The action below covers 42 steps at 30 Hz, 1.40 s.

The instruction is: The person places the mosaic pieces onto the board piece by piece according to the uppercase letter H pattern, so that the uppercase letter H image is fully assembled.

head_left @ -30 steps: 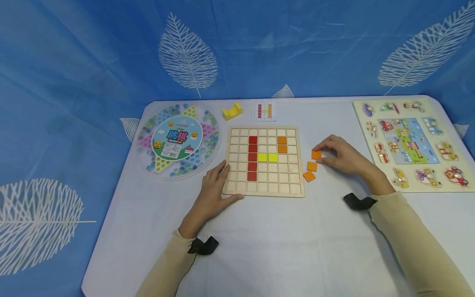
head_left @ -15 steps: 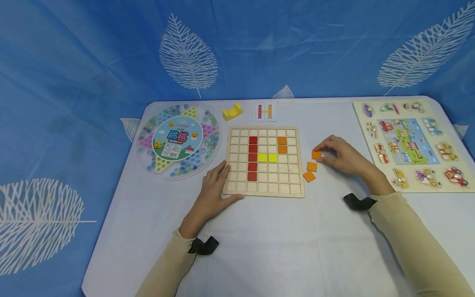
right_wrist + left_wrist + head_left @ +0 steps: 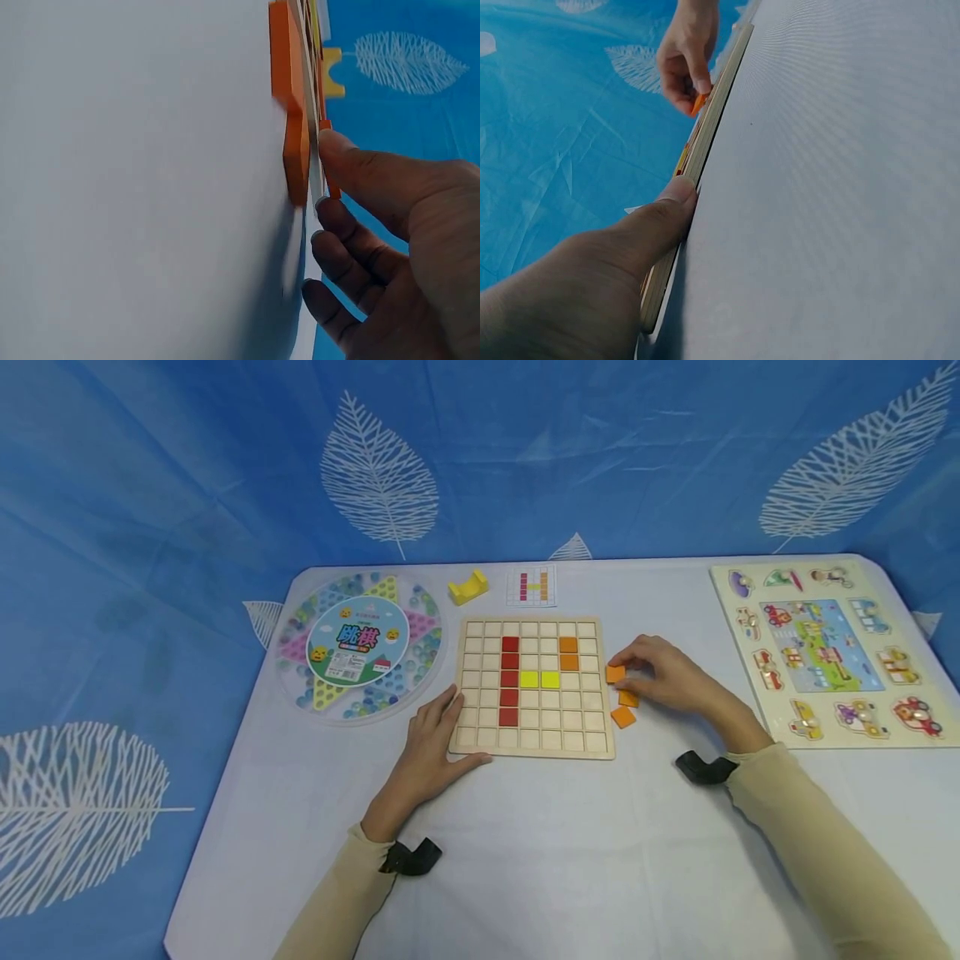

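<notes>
My right hand (image 3: 663, 674) pinches an orange square tile (image 3: 616, 674) between thumb and fingers, just off the right edge of the wooden grid board (image 3: 540, 740). In the right wrist view the held tile (image 3: 330, 159) shows beside the thumb. Two more orange tiles lie close by: one (image 3: 628, 698) partly under the hand, the other (image 3: 623, 717) nearer the front. My left hand (image 3: 427, 747) rests at the board's front left corner, fingers along the left side, thumb against the front edge. The grid carries a red column (image 3: 509, 678), two yellow tiles (image 3: 540, 679) and two orange tiles (image 3: 568, 653).
Behind the board lie a small card (image 3: 532, 586) printed with a coloured grid pattern and a yellow notched block (image 3: 468, 587). A round marble game box (image 3: 358, 643) stands at the left. To the right lies a picture puzzle board (image 3: 825, 647).
My right hand has moved left with the pinched orange tile, coming up to the board's right edge and partly covering another tile. The left hand has stayed in place.
</notes>
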Tool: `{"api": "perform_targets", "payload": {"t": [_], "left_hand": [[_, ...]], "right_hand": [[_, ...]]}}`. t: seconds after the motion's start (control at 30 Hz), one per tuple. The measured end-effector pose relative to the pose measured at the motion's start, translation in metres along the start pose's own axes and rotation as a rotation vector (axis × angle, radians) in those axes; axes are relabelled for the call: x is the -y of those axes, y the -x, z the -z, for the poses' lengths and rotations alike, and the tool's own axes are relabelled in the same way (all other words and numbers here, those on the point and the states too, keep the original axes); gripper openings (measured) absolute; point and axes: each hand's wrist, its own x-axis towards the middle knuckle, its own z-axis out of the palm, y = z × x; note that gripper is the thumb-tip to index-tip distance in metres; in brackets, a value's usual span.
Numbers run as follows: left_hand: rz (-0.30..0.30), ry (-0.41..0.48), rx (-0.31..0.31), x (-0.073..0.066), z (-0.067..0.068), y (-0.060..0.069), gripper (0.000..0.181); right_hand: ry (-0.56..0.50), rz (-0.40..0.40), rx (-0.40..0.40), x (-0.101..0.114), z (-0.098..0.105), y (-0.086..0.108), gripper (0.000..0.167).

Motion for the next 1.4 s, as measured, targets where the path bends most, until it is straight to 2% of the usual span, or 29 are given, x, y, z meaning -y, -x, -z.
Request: {"api": "perform_targets", "payload": {"t": [0.2, 0.37, 0.63, 0.83, 1.2, 1.4], "left_hand": [[0.015, 0.008, 0.012, -0.001, -0.001, 0.000, 0.100], [0.006, 0.000, 0.005, -0.001, -0.002, 0.000, 0.099], [-0.002, -0.008, 0.010, -0.001, -0.004, -0.001, 0.100], [-0.001, -0.014, 0.004, 0.000, -0.003, -0.001, 0.100], [0.000, -0.008, -0.002, 0.002, -0.004, 0.001, 0.099], [-0.019, -0.012, -0.020, 0.000, -0.004, 0.000, 0.099]], "right_hand": [[-0.027, -0.019, 0.081, 0.020, -0.012, -0.016, 0.027], [-0.027, -0.020, 0.113, 0.032, -0.024, -0.028, 0.031], [0.013, -0.043, 0.074, 0.037, -0.030, -0.031, 0.030], [0.034, -0.029, 0.081, 0.037, -0.031, -0.031, 0.031], [0.025, -0.031, 0.097, 0.039, -0.032, -0.032, 0.032], [0.007, -0.020, 0.053, 0.030, -0.025, -0.024, 0.030]]}}
